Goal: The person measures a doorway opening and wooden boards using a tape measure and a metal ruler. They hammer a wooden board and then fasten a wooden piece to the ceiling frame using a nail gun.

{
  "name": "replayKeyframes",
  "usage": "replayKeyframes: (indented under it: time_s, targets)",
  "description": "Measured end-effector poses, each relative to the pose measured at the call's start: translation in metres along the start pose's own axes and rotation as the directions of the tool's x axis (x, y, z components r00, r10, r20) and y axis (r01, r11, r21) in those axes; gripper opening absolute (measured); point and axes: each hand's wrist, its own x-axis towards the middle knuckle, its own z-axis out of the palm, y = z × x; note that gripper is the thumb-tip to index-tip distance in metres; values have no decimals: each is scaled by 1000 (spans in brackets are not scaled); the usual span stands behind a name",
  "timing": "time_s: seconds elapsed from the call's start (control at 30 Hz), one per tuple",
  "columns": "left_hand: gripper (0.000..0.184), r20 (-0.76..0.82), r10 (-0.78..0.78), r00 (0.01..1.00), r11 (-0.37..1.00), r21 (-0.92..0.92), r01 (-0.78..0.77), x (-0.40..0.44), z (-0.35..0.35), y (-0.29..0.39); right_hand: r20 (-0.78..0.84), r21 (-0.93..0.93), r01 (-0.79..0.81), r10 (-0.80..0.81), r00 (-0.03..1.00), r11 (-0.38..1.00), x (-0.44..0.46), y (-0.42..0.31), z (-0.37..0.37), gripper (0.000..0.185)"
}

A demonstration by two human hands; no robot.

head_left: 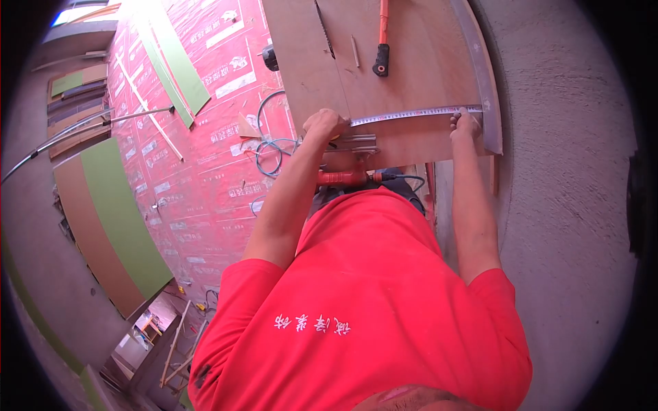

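Note:
A steel tape measure [404, 115] lies stretched across a wooden board [411, 75] in front of me, its numbered blade running nearly to the board's right edge. My left hand [326, 125] is closed around the tape's left end, so whatever it covers there is hidden. Curled fingers of my right hand [465, 125] grip the blade near the right edge. Beyond the tape lie an orange-handled tool with a black end [382, 48], a thin pencil-like stick [355, 51] and a dark narrow blade [323, 29]. Metal bars [356, 142] sit beside my left wrist.
A red tool [346, 178] with a cable is at my waist. A blue hose [269, 154] coils left of the board, over red printed floor sheeting [199, 164]. Green and brown panels [120, 212] stand at left. A grey wall [562, 171] borders the right.

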Motion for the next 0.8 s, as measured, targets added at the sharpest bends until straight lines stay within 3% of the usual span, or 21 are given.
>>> replayKeyframes:
  time_s: [0.2, 0.57, 0.63, 0.7, 0.73, 0.77, 0.8]
  targets:
    - [52, 84, -62, 995, 997, 54, 57, 3, -5, 3, 43, -15, -13, 13, 999, 1000, 4, 0, -3, 13]
    - [56, 83, -56, 995, 998, 47, 52, 3, -5, 3, 69, -72, -2, 7, 998, 997, 12, 3, -6, 16]
    - [56, 78, -39, 996, 998, 45, 36, -1, -5, -2, 144, -22, -64, 66, 987, 998, 8, 1, -8, 18]
    - [55, 97, 1, 995, 999, 44, -5, -3, -9, 1, 255, -290, 140, -65, 965, 947, -8, -11, -30, 21]
    - [56, 72, 30, 997, 999, 42, -34, 4, -4, 0, 193, -384, 411, -363, 912, 827, 3, -7, -38, 25]
    - [57, 47, 54, 997, 998, 36, -56, 10, 3, -5, 139, -457, 625, -644, 753, 633, -12, -24, -54, 24]
    - [58, 40, 60, 997, 997, 51, -62, 7, 1, -2, 124, -543, 750, -848, 515, 377, -31, -42, -69, 25]
